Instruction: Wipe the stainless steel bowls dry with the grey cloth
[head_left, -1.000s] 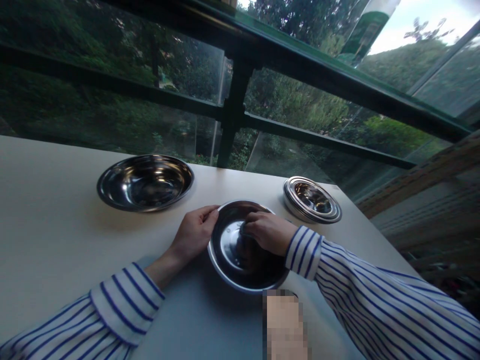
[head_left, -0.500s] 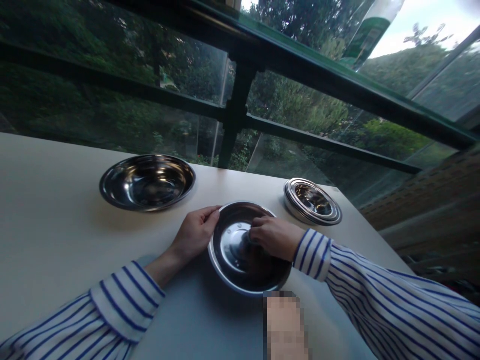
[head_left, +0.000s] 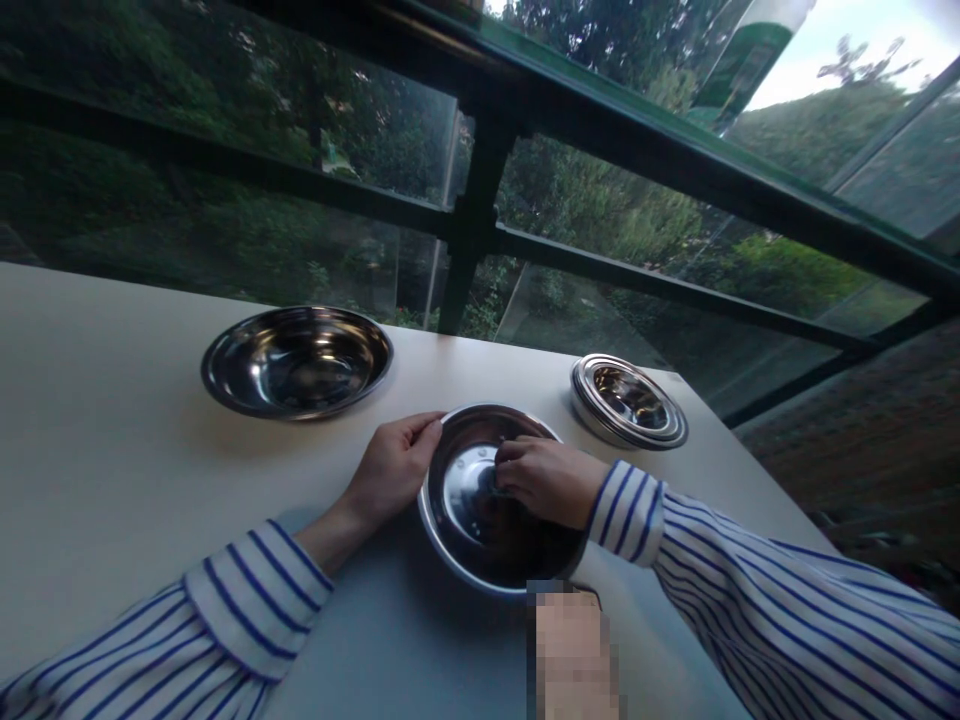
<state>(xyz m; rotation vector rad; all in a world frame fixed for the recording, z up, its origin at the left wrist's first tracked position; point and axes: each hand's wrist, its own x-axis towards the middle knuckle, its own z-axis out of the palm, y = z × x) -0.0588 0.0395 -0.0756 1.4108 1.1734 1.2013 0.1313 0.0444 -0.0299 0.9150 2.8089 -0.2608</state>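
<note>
A shiny steel bowl [head_left: 480, 555] stands on the white table in front of me. My left hand [head_left: 394, 460] grips its left rim, thumb on top and fingers curled under the outside. Over the bowl's right side reaches my right hand [head_left: 551, 478], its fingers curled together inside. What those fingers hold, if anything, is hidden. A few pale drops or spots show on the bowl's inner surface near my fingertips.
A wider steel bowl [head_left: 296, 365] sits at the back left of the white table [head_left: 97, 400]. Several nested steel bowls [head_left: 628, 402] stand at the back right. Behind the table runs a green-framed window [head_left: 480, 200]. A pixelated patch [head_left: 574, 655] covers the bottom middle.
My right hand's curled fingers have shifted very slightly left inside the bowl. The left hand keeps its grip on the rim.
</note>
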